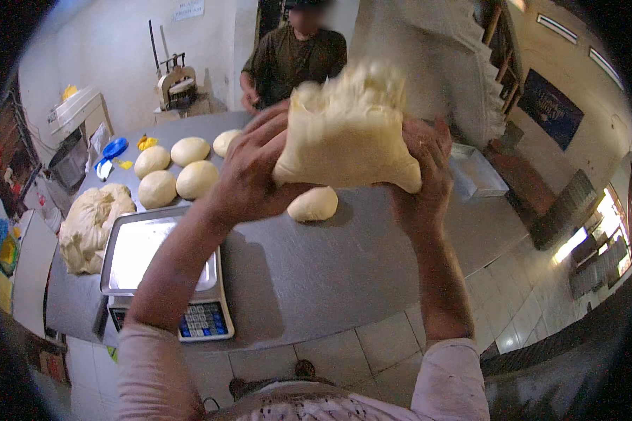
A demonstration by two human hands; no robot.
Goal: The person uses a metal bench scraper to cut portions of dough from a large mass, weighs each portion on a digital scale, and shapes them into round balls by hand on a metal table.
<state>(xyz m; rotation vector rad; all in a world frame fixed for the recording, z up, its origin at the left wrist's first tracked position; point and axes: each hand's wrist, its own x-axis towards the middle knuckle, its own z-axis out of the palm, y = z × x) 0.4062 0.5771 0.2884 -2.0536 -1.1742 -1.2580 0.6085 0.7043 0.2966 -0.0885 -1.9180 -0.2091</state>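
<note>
A pale yellow lump of dough is lifted above the steel table, gripped from both sides. My left hand clasps its left side and my right hand holds its right edge. Under the lump a small rounded dough ball rests on the table. Several more dough balls lie in a group at the far left of the table. A large mass of dough sits at the table's left end.
A digital scale with a steel pan stands at the near left edge. Another person in a dark shirt stands across the table. A metal tray lies at the right. A blue scraper lies far left. Tiled floor below.
</note>
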